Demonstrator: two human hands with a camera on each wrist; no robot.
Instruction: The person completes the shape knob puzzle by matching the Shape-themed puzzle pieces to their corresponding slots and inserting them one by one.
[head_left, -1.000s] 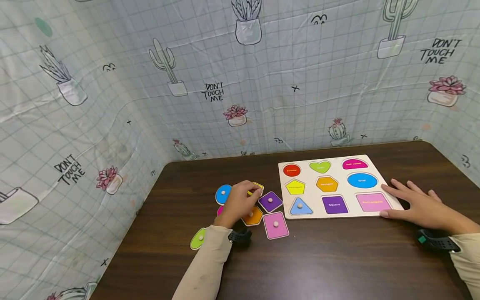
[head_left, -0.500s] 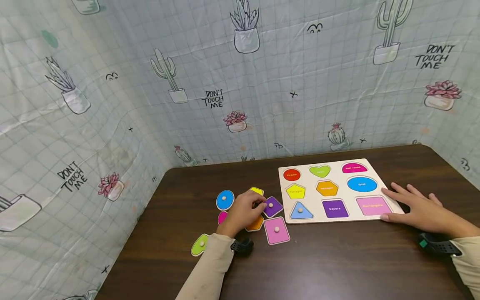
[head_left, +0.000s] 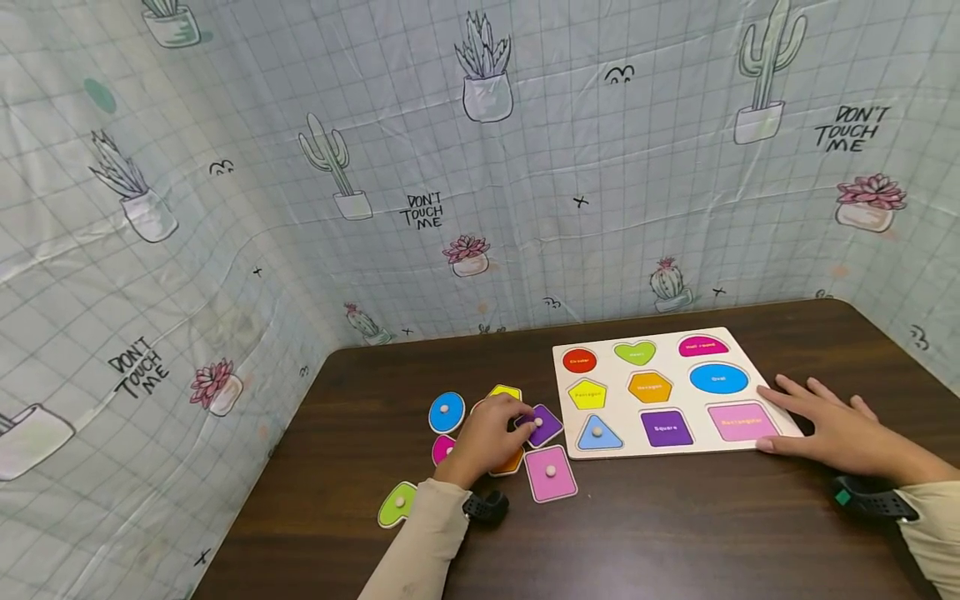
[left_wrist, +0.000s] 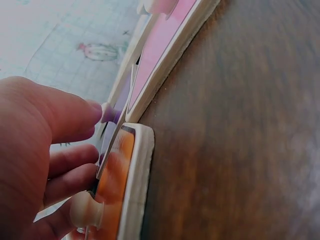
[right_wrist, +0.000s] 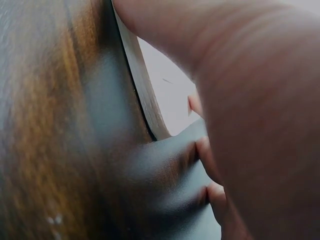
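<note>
My left hand [head_left: 487, 435] is over the loose knobbed puzzle pieces, thumb and index finger at the knob of the purple square piece [head_left: 548, 427]. In the left wrist view the thumb lies against that knob [left_wrist: 106, 113], and the other fingers curl beyond it. The orange hexagon piece [left_wrist: 116, 172] sits beneath the hand, partly covered. Fingers spread, my right hand [head_left: 840, 423] rests at the right edge of the white shape board [head_left: 622, 425], thumb on its near corner. A blue triangle piece [head_left: 609, 435] with a knob sits in the board.
Around the left hand lie a pink rectangle piece [head_left: 551, 487], a yellow pentagon piece [head_left: 506, 392], a blue piece [head_left: 447, 421], a magenta piece [head_left: 441, 447] and a green heart piece [head_left: 392, 510]. A patterned cloth [head_left: 525, 250] hangs behind the dark wooden table [head_left: 645, 533].
My left hand has shifted right from beside the yellow pentagon piece to the purple square's knob. The right hand stays at the board's edge. The head view has tilted up slightly.
</note>
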